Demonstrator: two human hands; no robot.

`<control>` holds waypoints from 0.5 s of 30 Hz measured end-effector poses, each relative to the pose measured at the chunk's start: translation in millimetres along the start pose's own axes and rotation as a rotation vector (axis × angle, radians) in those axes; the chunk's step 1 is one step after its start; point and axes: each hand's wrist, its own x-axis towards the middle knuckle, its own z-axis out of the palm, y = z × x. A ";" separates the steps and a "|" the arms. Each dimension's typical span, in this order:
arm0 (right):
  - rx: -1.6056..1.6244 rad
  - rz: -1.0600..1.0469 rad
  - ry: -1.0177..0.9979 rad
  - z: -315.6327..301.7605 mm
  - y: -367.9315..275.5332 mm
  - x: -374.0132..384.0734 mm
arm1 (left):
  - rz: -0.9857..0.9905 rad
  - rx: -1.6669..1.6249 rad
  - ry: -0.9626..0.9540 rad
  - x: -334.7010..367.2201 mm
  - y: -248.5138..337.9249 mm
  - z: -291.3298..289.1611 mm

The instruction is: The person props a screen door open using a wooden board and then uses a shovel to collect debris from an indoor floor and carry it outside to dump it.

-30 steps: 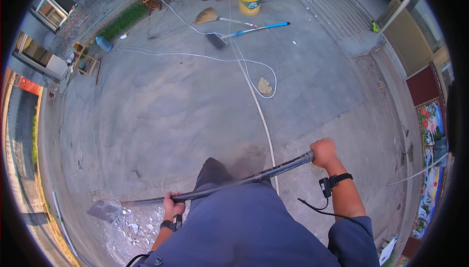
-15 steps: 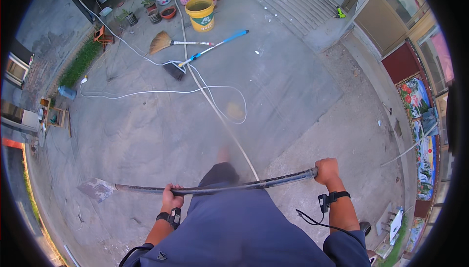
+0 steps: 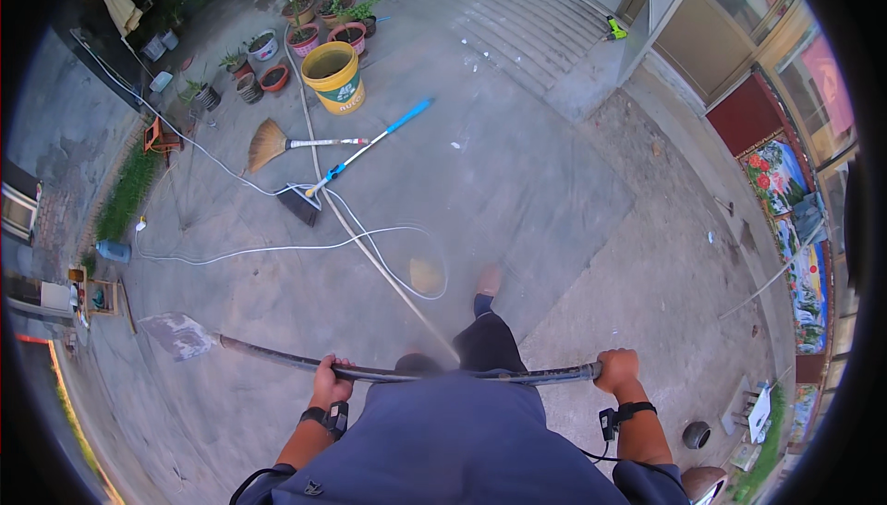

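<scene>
Across my body I hold a long-handled shovel (image 3: 273, 353), its dark worn handle running level in front of my waist. My left hand (image 3: 332, 383) is closed around the handle on the blade side. Closed over the handle's far end is my right hand (image 3: 617, 371). The flat, dirt-whitened shovel blade (image 3: 178, 335) points out to the left, above the concrete. Part of the handle is hidden by my shirt. Both wrists wear black straps with small devices.
Ahead lie a straw broom (image 3: 268, 145), a blue-handled push broom (image 3: 377, 145), a looped white cable (image 3: 277, 250) and a pale hose (image 3: 379, 251). A yellow bucket (image 3: 334, 80) stands near potted plants (image 3: 303, 38). Steps (image 3: 504, 15) rise beyond; a small wooden stool (image 3: 103, 300) stands left.
I have stepped forward, and a foot now shows ahead of me. The bucket, brooms and cable appear nearer. The shovel stays in both hands, its blade slightly higher in view.
</scene>
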 end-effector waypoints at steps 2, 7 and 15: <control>0.016 -0.012 0.011 -15.5 12.4 36.4 | 0.021 0.006 -0.010 5.9 -0.2 34.4; 0.021 -0.100 0.098 -77.7 58.4 138.3 | 0.056 -0.091 -0.075 16.6 -7.0 108.5; -0.039 -0.188 0.230 -226.3 131.1 273.3 | 0.069 -0.212 0.035 3.9 -32.3 233.3</control>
